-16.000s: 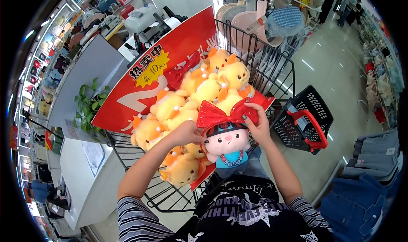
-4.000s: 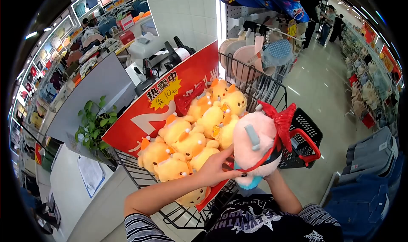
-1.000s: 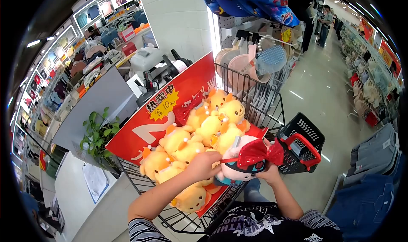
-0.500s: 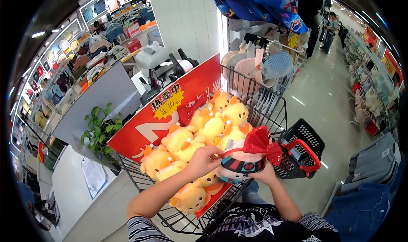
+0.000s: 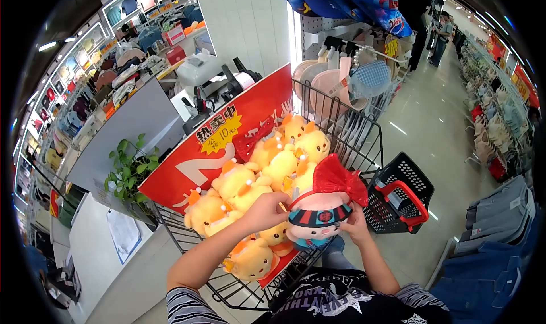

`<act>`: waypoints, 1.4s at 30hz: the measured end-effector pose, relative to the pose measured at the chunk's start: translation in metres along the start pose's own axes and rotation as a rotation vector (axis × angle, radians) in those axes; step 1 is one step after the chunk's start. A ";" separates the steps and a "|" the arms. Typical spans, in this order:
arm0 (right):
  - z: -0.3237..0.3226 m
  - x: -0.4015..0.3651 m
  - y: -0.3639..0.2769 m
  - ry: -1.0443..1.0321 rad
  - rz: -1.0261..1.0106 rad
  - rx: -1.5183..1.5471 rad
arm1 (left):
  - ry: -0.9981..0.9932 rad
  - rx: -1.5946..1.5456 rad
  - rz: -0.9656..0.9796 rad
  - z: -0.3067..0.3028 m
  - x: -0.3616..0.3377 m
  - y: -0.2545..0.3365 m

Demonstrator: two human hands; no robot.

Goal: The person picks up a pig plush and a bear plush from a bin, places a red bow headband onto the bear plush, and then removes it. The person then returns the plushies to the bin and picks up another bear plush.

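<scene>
A pink and white plush toy (image 5: 310, 233) in blue clothing stands upright at the near right corner of a wire bin. Around its head run a dark striped band (image 5: 322, 217) and, above that, a thin red headband with a big shiny red bow (image 5: 336, 179). My left hand (image 5: 265, 211) pinches at the toy's left side, where the red headband comes down. On the other side my right hand (image 5: 357, 226) grips the toy's edge near the striped band's end. Several yellow plush toys (image 5: 234, 182) fill the bin beside and behind it.
The black wire bin (image 5: 372, 132) carries a red sign (image 5: 190, 163) along its back. To the right stands a black shopping basket (image 5: 392, 219) with a red handle. A potted plant (image 5: 132, 163) and white counter (image 5: 94, 233) lie left; clothing racks line the aisle.
The toy's face has come into view below the striped band, and the red bow has tipped up and back. My right hand has moved from behind the bow to the toy's side.
</scene>
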State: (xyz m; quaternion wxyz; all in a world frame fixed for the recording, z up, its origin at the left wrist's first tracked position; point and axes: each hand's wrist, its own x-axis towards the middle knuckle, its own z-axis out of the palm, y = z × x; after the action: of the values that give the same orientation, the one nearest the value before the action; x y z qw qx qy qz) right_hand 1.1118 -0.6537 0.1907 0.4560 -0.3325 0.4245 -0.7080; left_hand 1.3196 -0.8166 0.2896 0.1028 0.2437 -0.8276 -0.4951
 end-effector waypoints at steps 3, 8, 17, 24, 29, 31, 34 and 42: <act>-0.004 -0.004 0.009 -0.083 0.027 -0.084 | -0.069 0.097 -0.033 -0.005 0.001 0.000; -0.004 -0.012 0.026 -0.087 0.137 -0.196 | -0.114 0.245 0.012 -0.010 0.000 -0.005; 0.009 -0.016 0.028 -0.124 0.032 -0.534 | -0.169 0.325 0.322 0.006 0.001 -0.010; 0.016 -0.012 0.025 -0.120 -0.117 -0.699 | -0.070 0.095 0.176 0.015 -0.002 -0.003; 0.021 -0.022 0.021 -0.077 0.024 -0.802 | -0.044 -0.113 0.147 0.026 -0.003 -0.008; 0.024 -0.022 0.017 -0.071 0.097 -0.692 | 0.034 -0.313 0.031 0.026 -0.004 -0.006; 0.022 -0.021 0.017 -0.151 0.199 -0.633 | 0.072 -0.364 0.005 0.022 -0.001 -0.009; 0.025 -0.022 0.050 -0.047 0.248 -0.203 | 0.138 -0.378 -0.080 0.014 -0.002 -0.006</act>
State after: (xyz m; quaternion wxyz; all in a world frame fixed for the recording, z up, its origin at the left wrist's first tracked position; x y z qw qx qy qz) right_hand 1.1597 -0.6520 0.1544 0.5139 -0.3385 0.5209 -0.5916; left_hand 1.3173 -0.8073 0.2779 0.1833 0.2859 -0.7008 -0.6274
